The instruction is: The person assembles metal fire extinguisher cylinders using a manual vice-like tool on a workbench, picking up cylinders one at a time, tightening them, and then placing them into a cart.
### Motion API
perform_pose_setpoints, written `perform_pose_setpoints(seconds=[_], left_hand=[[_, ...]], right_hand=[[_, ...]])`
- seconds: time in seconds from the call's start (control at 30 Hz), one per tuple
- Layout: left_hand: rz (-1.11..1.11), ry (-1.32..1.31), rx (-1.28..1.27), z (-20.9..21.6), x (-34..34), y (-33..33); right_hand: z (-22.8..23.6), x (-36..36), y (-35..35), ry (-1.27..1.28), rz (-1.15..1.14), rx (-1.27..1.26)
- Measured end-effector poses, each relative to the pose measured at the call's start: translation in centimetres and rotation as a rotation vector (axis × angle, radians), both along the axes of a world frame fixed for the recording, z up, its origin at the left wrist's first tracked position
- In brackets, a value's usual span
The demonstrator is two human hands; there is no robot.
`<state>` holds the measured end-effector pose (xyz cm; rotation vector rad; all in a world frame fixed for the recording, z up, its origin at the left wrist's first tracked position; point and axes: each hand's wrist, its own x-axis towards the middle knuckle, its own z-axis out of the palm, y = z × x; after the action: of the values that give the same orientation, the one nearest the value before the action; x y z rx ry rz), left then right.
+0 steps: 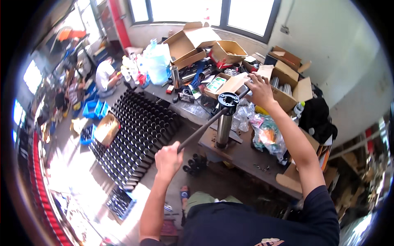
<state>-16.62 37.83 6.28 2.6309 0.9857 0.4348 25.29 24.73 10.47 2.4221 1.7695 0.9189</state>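
Observation:
My left hand [168,160] is closed round the near end of a long dark metal bar [202,130]. The far end of that bar is in the grip of my right hand [260,89], up and to the right. Between my hands, the bar meets the top of an upright shiny metal cylinder [223,130]. A black round flange [228,99] with holes and a notched centre caps this cylinder. How the bar joins it is partly hidden. The cylinder stands near the edge of a dark workbench [241,152].
Clear plastic bags [269,133] and open cardboard boxes [287,84] crowd the bench on the right. Rows of black tubes [137,133] cover the floor at left, beside blue bins [95,109]. Another person [106,76] sits low at the far left. A large bluish jug [157,63] stands behind.

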Motion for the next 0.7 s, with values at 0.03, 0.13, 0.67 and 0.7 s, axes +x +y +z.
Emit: perform_pose_setpoints(seconds=[0.03,0.13,0.67,0.7], left_hand=[[0.025,0.037,0.017,0.5,1.4,-0.9],[0.053,0.106,0.041,2.8,8.0,-3.3],[0.097,0.294,0.546,5.6,13.9,0.7],[0.088,0.280,0.566,5.1,14.0,1.0]], right_hand=[[0.9,1.9,0.8,0.039,0.009,-0.131],[1.9,8.0,1.9,0.162,-0.234,-0.391],[-10.6,12.7,-0.8,0.448,-0.256,0.075],[-8.4,11.9,-0.2,0.622,-0.429,-0.090]])
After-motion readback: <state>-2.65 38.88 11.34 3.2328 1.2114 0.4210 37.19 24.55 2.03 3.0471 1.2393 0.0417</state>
